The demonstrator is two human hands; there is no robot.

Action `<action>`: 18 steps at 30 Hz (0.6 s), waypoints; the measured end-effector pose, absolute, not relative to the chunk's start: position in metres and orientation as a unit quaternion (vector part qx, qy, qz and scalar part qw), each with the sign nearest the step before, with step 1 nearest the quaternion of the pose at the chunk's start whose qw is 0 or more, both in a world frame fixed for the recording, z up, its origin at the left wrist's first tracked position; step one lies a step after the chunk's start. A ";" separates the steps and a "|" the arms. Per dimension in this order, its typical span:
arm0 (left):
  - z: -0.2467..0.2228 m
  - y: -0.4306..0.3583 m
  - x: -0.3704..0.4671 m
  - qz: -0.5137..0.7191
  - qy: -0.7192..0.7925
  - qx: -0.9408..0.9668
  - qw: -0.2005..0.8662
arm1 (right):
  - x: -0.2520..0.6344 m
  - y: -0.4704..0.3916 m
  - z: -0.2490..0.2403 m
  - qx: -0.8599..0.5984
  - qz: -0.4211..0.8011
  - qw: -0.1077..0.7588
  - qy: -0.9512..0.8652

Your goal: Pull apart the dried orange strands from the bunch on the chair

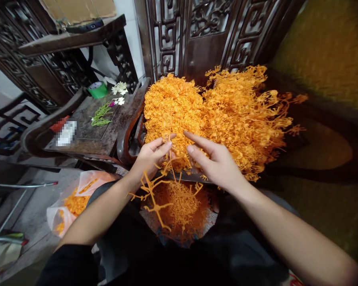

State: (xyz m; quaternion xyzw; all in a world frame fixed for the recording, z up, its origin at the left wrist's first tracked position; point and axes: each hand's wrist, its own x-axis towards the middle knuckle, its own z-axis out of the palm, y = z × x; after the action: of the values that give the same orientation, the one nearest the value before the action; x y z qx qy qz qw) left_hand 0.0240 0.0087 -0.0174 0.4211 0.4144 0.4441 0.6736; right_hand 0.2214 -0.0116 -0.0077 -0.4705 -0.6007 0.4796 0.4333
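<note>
My left hand [150, 157] pinches a branched orange plastic flower stem [156, 207] between thumb and forefinger. Its thin bare branches hang below the hand. To the right, my right hand [219, 163] has its thumb and forefinger apart, with nothing visible between them; its other fingers are partly hidden. Both hands are in front of a dense heap of orange plastic flower pieces [173, 105]. A looser heap of orange branched stems [241, 113] adjoins it on the right. Below the hands, between the legs, lies a tangle of similar orange stems [181, 202].
On a dark wooden chair [86, 135] at left lie a green tape roll [98, 90], white flowers [119, 88] and green stems [101, 115]. A clear plastic bag [85, 184] of orange pieces sits on the floor. Carved wooden panels [207, 51] stand behind the heaps.
</note>
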 end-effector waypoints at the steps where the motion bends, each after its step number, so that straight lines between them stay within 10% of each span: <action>1: -0.018 0.009 0.024 0.447 0.411 0.413 0.679 | 0.221 -0.011 -0.010 -0.480 0.446 0.424 -0.625; 18: -0.022 0.006 0.022 0.485 0.450 0.470 0.584 | 0.220 -0.013 -0.017 -0.435 0.328 0.366 -0.755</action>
State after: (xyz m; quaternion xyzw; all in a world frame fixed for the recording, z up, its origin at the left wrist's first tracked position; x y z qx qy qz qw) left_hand 0.0220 0.0064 -0.0217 0.4700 0.4505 0.4850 0.5839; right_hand 0.2197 -0.0134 -0.0172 -0.4350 -0.7545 0.3282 0.3656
